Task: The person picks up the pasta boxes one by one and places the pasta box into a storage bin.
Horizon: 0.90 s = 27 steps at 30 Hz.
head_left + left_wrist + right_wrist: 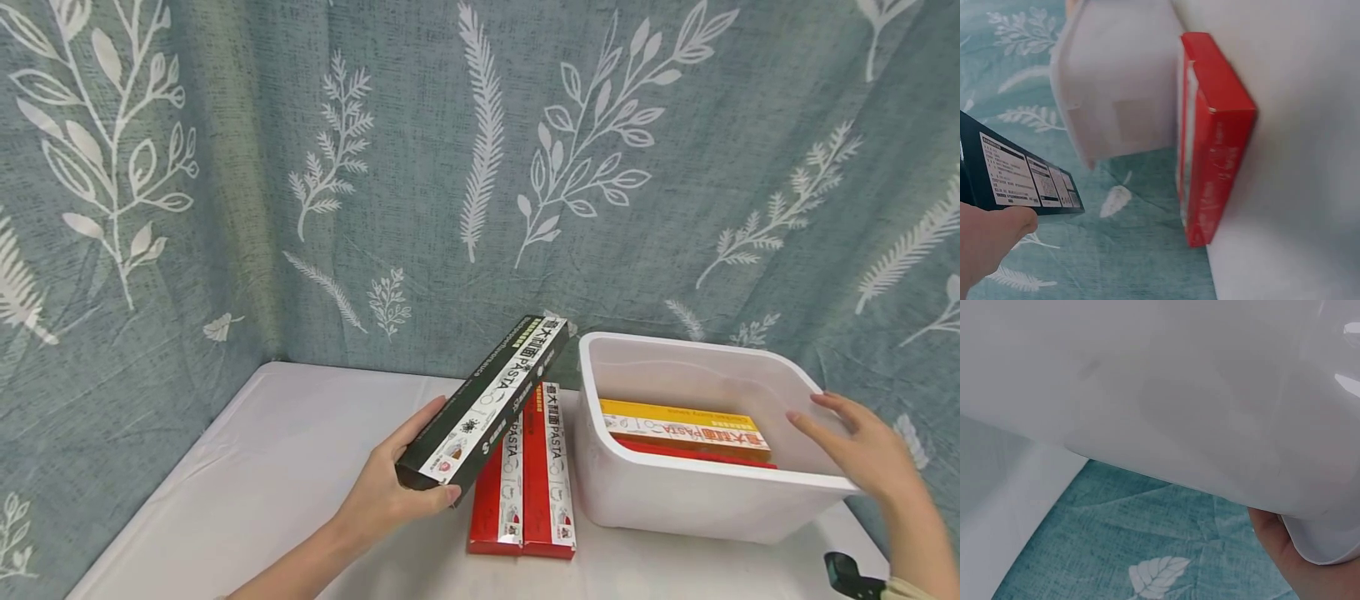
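From the head view, I'm watching the left hand [386, 487] gripping a black box [487, 404] by its near end, the box slanting away ahead of that hand. Two red boxes [537, 517] are lying side by side on the bench [315, 433], just right of the left hand. The right hand [873, 450] is gripping the rim of a white bin [697, 504], which is standing between the hands; inside, left of the right hand, a yellow box [675, 413] and a further red box [693, 451] are showing. Carrying the black box well is, I'd say, calling for a firm pinch, since its long end is hanging unsupported, and for steadying the bin with the right hand.

The left wrist view is revealing a printed label [1016, 178] on the black box, which the head view is hiding, and a gap between that box and the red ones.

The right wrist view is showing the bin's outer wall, with the right hand clasping the rim from outside; the black box isn't appearing here.
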Each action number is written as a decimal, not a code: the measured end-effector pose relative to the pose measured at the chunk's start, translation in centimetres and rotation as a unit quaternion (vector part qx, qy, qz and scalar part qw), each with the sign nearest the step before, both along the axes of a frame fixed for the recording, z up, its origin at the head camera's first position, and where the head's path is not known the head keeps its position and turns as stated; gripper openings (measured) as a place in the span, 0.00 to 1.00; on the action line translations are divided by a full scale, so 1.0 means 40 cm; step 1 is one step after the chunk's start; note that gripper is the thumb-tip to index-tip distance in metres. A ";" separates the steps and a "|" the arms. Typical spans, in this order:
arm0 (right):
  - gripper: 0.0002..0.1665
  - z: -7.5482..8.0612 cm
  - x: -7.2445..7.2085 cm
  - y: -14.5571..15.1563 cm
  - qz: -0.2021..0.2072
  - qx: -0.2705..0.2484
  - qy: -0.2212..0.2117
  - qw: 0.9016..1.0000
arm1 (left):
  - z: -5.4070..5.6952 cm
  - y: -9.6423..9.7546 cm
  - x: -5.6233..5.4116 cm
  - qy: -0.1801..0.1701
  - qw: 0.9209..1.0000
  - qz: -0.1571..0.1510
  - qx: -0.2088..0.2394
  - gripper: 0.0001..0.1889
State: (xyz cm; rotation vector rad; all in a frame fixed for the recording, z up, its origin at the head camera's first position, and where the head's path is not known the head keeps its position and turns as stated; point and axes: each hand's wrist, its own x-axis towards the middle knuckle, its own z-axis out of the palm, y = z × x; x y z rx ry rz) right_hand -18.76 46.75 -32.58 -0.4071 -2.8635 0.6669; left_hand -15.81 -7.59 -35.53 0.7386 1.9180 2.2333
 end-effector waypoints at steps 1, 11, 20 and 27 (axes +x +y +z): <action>0.51 0.000 0.000 0.001 0.001 0.000 0.000 1.000 | 0.004 0.006 -0.002 0.003 1.000 -0.003 0.003 0.47; 0.52 -0.002 -0.009 0.008 -0.004 -0.001 0.000 1.000 | 0.040 0.065 -0.028 0.044 0.997 -0.054 0.024 0.46; 0.52 -0.001 -0.019 0.013 0.003 0.002 0.000 1.000 | 0.070 0.125 -0.055 0.079 0.990 -0.115 0.026 0.45; 0.51 -0.001 -0.027 0.016 0.016 0.001 -0.001 1.000 | 0.102 0.163 -0.080 0.054 0.988 -0.146 -0.001 0.43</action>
